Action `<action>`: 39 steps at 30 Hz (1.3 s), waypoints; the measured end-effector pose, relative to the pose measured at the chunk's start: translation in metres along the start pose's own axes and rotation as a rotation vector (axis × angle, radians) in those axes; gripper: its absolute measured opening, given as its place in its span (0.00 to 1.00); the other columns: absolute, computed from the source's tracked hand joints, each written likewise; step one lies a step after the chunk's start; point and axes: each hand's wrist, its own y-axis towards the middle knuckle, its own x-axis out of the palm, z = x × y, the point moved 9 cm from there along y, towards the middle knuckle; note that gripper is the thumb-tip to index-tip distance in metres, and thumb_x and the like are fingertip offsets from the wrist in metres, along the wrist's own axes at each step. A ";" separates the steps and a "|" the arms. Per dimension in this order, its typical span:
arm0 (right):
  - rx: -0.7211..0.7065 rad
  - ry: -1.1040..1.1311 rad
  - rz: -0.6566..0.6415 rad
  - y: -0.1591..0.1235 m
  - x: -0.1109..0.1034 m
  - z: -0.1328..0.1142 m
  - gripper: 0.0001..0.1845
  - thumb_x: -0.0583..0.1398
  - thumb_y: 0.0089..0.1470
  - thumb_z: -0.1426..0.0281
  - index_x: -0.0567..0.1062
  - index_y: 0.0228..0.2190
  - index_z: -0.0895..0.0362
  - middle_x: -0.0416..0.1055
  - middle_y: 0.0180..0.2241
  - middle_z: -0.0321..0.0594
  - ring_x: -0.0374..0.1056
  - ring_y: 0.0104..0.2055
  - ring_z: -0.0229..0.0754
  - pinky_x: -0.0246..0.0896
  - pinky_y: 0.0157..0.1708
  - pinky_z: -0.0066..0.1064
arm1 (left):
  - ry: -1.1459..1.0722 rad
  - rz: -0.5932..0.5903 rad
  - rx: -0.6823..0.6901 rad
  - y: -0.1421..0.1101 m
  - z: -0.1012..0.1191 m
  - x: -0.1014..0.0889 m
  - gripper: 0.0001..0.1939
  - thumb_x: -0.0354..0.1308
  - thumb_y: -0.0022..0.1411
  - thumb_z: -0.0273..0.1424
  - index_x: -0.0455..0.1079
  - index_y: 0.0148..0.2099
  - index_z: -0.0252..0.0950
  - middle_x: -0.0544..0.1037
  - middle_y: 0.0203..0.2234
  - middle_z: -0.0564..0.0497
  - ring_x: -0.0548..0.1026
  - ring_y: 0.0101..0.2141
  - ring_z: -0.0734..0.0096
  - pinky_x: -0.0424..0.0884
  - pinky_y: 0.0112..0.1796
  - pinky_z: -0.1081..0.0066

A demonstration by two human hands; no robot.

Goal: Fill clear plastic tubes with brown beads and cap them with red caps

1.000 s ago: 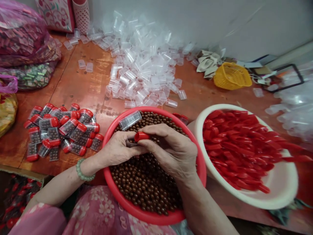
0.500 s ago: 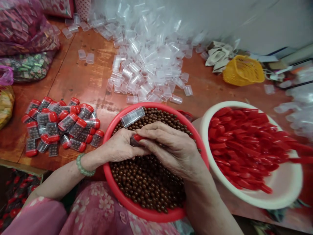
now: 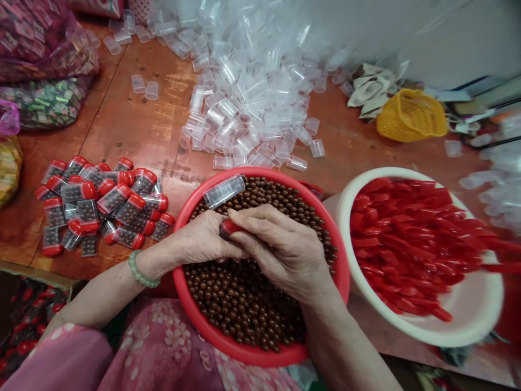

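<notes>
Above a red basin (image 3: 342, 266) full of brown balls (image 3: 244, 304), my left hand (image 3: 205, 236) is closed around a small red-capped plastic case (image 3: 229, 228), most of it hidden by the fingers. My right hand (image 3: 280, 244) pinches the red end of this case from the other side, its fingertips meeting my left thumb and fingers. A clear plastic case (image 3: 223, 191) lies on the balls at the basin's far left rim. On the left, a heap of filled red-capped cases (image 3: 101, 201) rests on the wooden table (image 3: 138, 133).
Behind the basin spreads a big pile of clear plastic tubes (image 3: 248, 103). To the right stands a white tub (image 3: 480, 320) holding red plastic pieces (image 3: 407, 239). Farther back are a yellow basket (image 3: 411, 117) and, at the left, mesh bags (image 3: 44, 98) of small packets.
Both hands stay together on the red-capped case with almost the same grip. The whole view has shifted slightly; no object has been put down or picked up.
</notes>
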 end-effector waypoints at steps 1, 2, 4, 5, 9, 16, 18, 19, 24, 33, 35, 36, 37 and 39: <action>-0.018 -0.047 -0.009 -0.001 0.002 -0.001 0.20 0.61 0.58 0.72 0.72 0.53 0.51 0.75 0.43 0.45 0.73 0.44 0.45 0.71 0.44 0.38 | -0.052 0.004 -0.001 0.000 0.001 0.000 0.10 0.67 0.44 0.31 0.70 0.25 0.32 0.63 0.14 0.60 0.59 0.17 0.82 0.57 0.22 0.75; -0.035 -0.102 -0.025 -0.002 0.006 -0.003 0.25 0.62 0.57 0.66 0.68 0.56 0.53 0.74 0.46 0.48 0.71 0.47 0.48 0.70 0.46 0.42 | -0.104 0.006 -0.005 0.000 0.003 -0.001 0.10 0.68 0.44 0.31 0.70 0.26 0.32 0.64 0.14 0.60 0.60 0.17 0.82 0.57 0.22 0.75; -0.067 -0.225 -0.068 -0.004 0.014 -0.005 0.40 0.64 0.52 0.55 0.61 0.61 0.59 0.71 0.50 0.55 0.68 0.51 0.55 0.68 0.49 0.50 | -0.217 0.003 -0.025 0.001 0.004 0.000 0.12 0.69 0.43 0.32 0.72 0.28 0.31 0.69 0.17 0.57 0.64 0.19 0.80 0.61 0.24 0.75; -0.079 -0.290 -0.080 -0.005 0.018 -0.006 0.46 0.64 0.50 0.51 0.59 0.61 0.62 0.70 0.51 0.58 0.67 0.52 0.58 0.67 0.49 0.53 | -0.270 -0.005 -0.039 0.001 0.003 0.002 0.13 0.70 0.42 0.33 0.72 0.28 0.31 0.71 0.18 0.56 0.67 0.20 0.79 0.63 0.26 0.75; -0.128 -0.487 -0.002 -0.007 0.022 -0.011 0.42 0.65 0.51 0.56 0.60 0.58 0.69 0.71 0.48 0.63 0.67 0.50 0.60 0.67 0.46 0.54 | -0.371 -0.024 -0.022 0.003 0.007 0.006 0.14 0.73 0.38 0.31 0.74 0.28 0.30 0.76 0.22 0.53 0.72 0.28 0.74 0.69 0.36 0.72; -0.300 -0.545 0.100 -0.008 0.014 -0.024 0.34 0.63 0.49 0.67 0.62 0.55 0.67 0.74 0.41 0.55 0.72 0.44 0.52 0.70 0.44 0.47 | -0.494 -0.195 0.016 -0.008 0.012 0.014 0.15 0.68 0.47 0.38 0.76 0.30 0.30 0.78 0.25 0.49 0.75 0.28 0.69 0.70 0.38 0.69; -0.308 -0.543 0.121 -0.008 0.011 -0.023 0.34 0.62 0.50 0.66 0.62 0.56 0.65 0.75 0.40 0.52 0.72 0.42 0.51 0.70 0.44 0.47 | -0.575 -0.208 -0.028 -0.009 0.010 0.018 0.20 0.63 0.52 0.45 0.75 0.28 0.29 0.77 0.23 0.48 0.74 0.25 0.69 0.70 0.34 0.69; -0.310 -0.541 0.128 -0.008 0.011 -0.023 0.34 0.62 0.50 0.66 0.62 0.56 0.64 0.75 0.39 0.51 0.73 0.41 0.50 0.70 0.45 0.48 | -0.590 -0.201 -0.054 -0.009 0.008 0.020 0.23 0.60 0.54 0.47 0.74 0.28 0.29 0.76 0.22 0.47 0.73 0.23 0.70 0.70 0.31 0.70; -0.341 -0.541 0.116 -0.011 0.017 -0.021 0.33 0.62 0.50 0.65 0.63 0.55 0.65 0.76 0.35 0.49 0.73 0.39 0.49 0.70 0.46 0.47 | -0.515 0.100 -0.121 -0.001 -0.011 0.015 0.31 0.44 0.66 0.51 0.66 0.21 0.33 0.69 0.13 0.51 0.66 0.14 0.77 0.63 0.19 0.76; -0.292 -0.566 0.037 -0.015 0.021 -0.019 0.39 0.64 0.50 0.66 0.60 0.58 0.72 0.71 0.45 0.62 0.68 0.48 0.56 0.69 0.45 0.48 | -0.586 0.227 -0.097 -0.005 -0.011 0.011 0.31 0.43 0.66 0.51 0.63 0.20 0.34 0.65 0.12 0.53 0.63 0.13 0.79 0.60 0.17 0.76; -0.316 -0.565 0.063 -0.016 0.018 -0.022 0.38 0.66 0.48 0.67 0.61 0.57 0.71 0.71 0.43 0.61 0.69 0.46 0.57 0.69 0.43 0.48 | -0.586 0.238 -0.083 -0.007 -0.009 0.012 0.28 0.45 0.66 0.48 0.62 0.21 0.34 0.64 0.12 0.54 0.62 0.13 0.80 0.58 0.17 0.76; -0.332 -0.556 0.066 -0.017 0.017 -0.024 0.37 0.66 0.48 0.68 0.62 0.56 0.71 0.71 0.42 0.60 0.69 0.45 0.56 0.69 0.42 0.47 | -0.580 0.246 -0.070 -0.008 -0.009 0.012 0.26 0.45 0.66 0.46 0.62 0.21 0.34 0.64 0.12 0.55 0.61 0.13 0.80 0.57 0.17 0.77; -0.353 -0.543 0.069 -0.017 0.016 -0.026 0.36 0.66 0.47 0.69 0.63 0.55 0.70 0.72 0.40 0.58 0.69 0.44 0.56 0.69 0.41 0.47 | -0.569 0.250 -0.051 -0.009 -0.009 0.013 0.24 0.45 0.65 0.44 0.61 0.22 0.35 0.63 0.12 0.56 0.61 0.13 0.80 0.56 0.17 0.77; -0.396 -0.516 0.076 -0.019 0.013 -0.032 0.34 0.66 0.47 0.70 0.65 0.53 0.70 0.72 0.38 0.56 0.69 0.41 0.53 0.69 0.40 0.46 | -0.537 0.252 0.002 -0.013 -0.007 0.015 0.22 0.44 0.65 0.42 0.60 0.23 0.35 0.62 0.12 0.56 0.60 0.13 0.80 0.56 0.16 0.77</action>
